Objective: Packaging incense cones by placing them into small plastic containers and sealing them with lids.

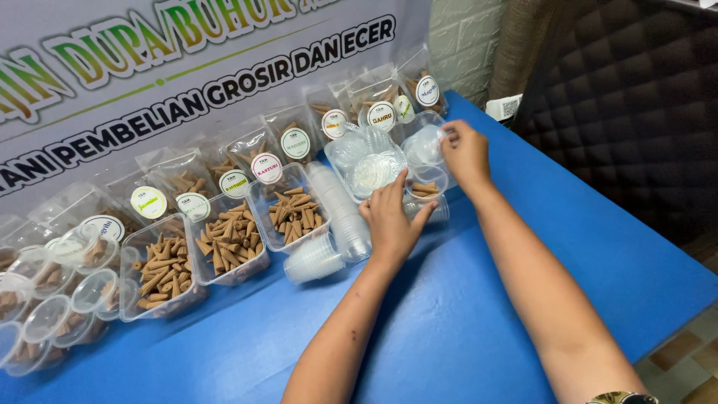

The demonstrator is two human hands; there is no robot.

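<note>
Holding a small clear round cup (426, 187) of brown incense cones, left hand (390, 221) fingers curl around it; right hand (465, 153) pinches a clear lid (426, 144) just above. Behind cup: clear pouches (299, 142) with round labels; white banner (149, 82) beyond.

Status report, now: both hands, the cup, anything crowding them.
Left hand steadying small clear cup of brown cones. Right hand holding clear lid above it. Tray of lids and sleeve of stacked cups close alongside.
</note>
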